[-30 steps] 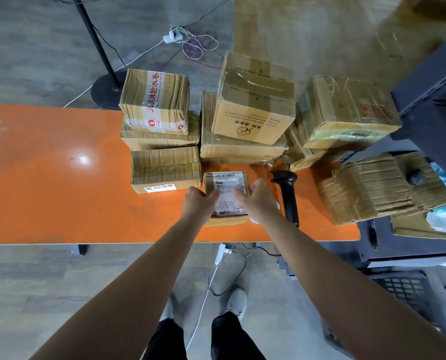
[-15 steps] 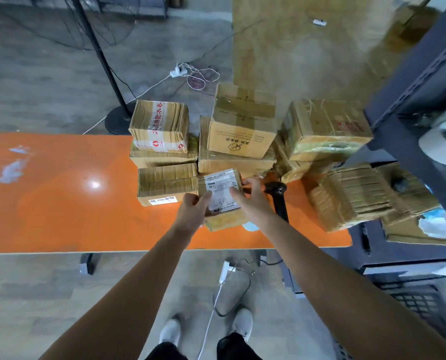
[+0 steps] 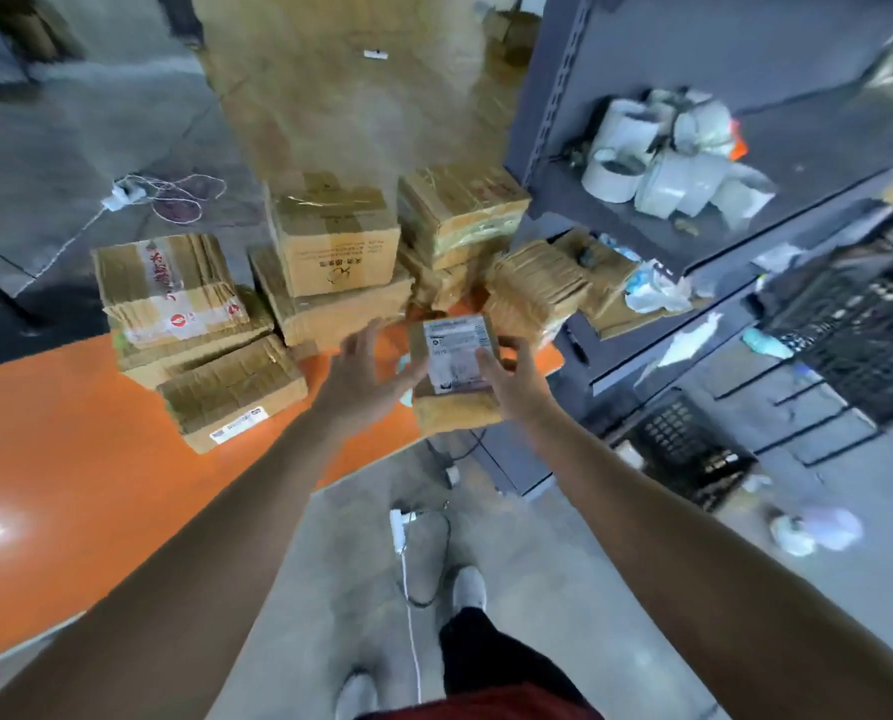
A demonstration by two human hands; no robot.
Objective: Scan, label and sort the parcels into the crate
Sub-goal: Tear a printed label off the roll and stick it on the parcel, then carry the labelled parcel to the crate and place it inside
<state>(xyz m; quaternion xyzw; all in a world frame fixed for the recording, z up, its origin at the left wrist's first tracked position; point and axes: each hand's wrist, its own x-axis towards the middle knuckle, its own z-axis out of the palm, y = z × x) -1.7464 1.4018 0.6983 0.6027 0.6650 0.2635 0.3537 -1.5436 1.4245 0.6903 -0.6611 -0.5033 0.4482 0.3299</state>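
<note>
Orange table (image 3: 70, 459) & stacks (image 3: 330, 241) blurred, label (image 3: 452, 350) txt unreadable; brown taped parcel (image 3: 454, 410) gripped by right hand (image 3: 512, 387), left hand (image 3: 366, 376) fingers spread beside.

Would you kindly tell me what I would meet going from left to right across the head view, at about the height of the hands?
parcel with red-lettered tape → left hand → labelled parcel → right hand → black crate
</note>
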